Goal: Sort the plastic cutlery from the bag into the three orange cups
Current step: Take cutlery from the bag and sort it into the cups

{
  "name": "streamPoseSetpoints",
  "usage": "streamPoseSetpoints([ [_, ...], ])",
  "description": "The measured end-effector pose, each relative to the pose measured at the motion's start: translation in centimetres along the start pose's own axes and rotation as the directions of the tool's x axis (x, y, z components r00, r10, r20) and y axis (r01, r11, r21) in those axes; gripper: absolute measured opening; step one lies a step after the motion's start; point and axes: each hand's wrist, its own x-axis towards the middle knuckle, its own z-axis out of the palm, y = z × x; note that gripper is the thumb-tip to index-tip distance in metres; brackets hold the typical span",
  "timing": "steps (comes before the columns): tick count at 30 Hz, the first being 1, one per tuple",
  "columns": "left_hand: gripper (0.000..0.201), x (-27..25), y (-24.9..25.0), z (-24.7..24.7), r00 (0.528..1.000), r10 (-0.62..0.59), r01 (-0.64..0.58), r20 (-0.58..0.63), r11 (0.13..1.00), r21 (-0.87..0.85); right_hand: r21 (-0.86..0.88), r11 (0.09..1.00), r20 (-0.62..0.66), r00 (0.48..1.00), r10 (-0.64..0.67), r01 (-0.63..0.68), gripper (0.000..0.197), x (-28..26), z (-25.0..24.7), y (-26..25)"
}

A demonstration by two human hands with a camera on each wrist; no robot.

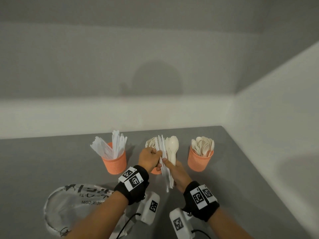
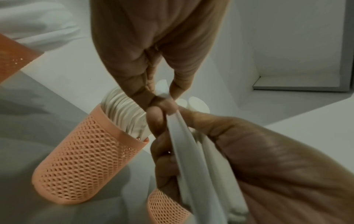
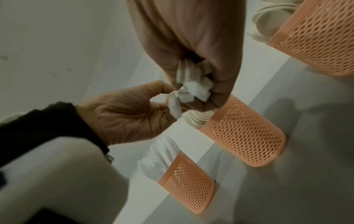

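Fingers point(image 2: 164, 106) left pinch one piece | right hand point(image 1: 176, 175) grips cutlery bundle point(image 1: 166, 163) | handle ends: right-wrist view only

Orange mesh cups point(image 1: 114, 163), white cutlery point(image 1: 165, 163)

Clear plastic bag point(image 1: 69, 204) – black print partly hidden, only ".COM" readable, larger letters above it illegible

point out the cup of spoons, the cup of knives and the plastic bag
cup of spoons point(image 1: 200, 160), head view, on its mesh wall
cup of knives point(image 1: 114, 164), head view, on its mesh wall
plastic bag point(image 1: 69, 204), head view, on its clear middle
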Motion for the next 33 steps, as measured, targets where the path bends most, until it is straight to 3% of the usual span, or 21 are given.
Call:
streamPoseSetpoints([
  [5,0.029,0.1,-0.4,0.6,0.998,0.033,-0.031,-0.057,0.998,0.049,-0.041,0.999,-0.042,0.998,-0.037,0.035,0.027,-0.1,0.1,0.1],
  [11,0.023,-0.2,0.0,1.1,0.990,0.036,-0.055,-0.135,0.989,-0.137,-0.054,0.997,-0.084,0.995,-0.058,0.053,0.022,0.1,0.0,0.3],
  [16,0.019,-0.1,-0.4,1.3,0.986,0.111,-0.120,-0.121,0.991,-0.063,-0.009,0.994,-0.056,0.993,-0.108,0.107,0.009,0.1,0.0,0.4],
  [19,0.005,-0.2,-0.4,1.4,0.986,0.122,-0.128,-0.117,0.991,-0.038,0.001,0.995,-0.049,0.994,-0.099,0.099,0.016,0.1,0.1,0.4],
  [24,0.030,0.0,-0.4,1.4,0.987,0.093,-0.100,-0.132,0.994,-0.052,0.072,0.997,-0.062,0.998,0.014,-0.009,0.031,0.2,-0.2,0.9],
  [27,0.033,-0.1,-0.6,1.4,0.986,0.090,-0.102,-0.139,0.991,-0.083,0.057,0.998,-0.063,0.998,0.007,-0.003,0.035,0.2,-0.2,0.8],
  [29,0.028,0.0,-0.9,1.3,0.987,0.105,-0.120,-0.125,0.986,-0.120,0.046,0.999,-0.062,0.998,-0.022,0.025,0.036,0.0,-0.1,0.5],
  [32,0.005,-0.2,-0.8,1.1,0.987,0.126,-0.141,-0.102,0.977,-0.162,0.040,0.997,-0.068,0.996,-0.062,0.065,0.036,-0.1,0.2,0.3],
  [33,0.009,-0.1,-0.8,0.9,0.987,0.126,-0.141,-0.102,0.977,-0.158,0.044,0.997,-0.071,0.995,-0.064,0.067,0.036,0.0,0.3,0.2],
])
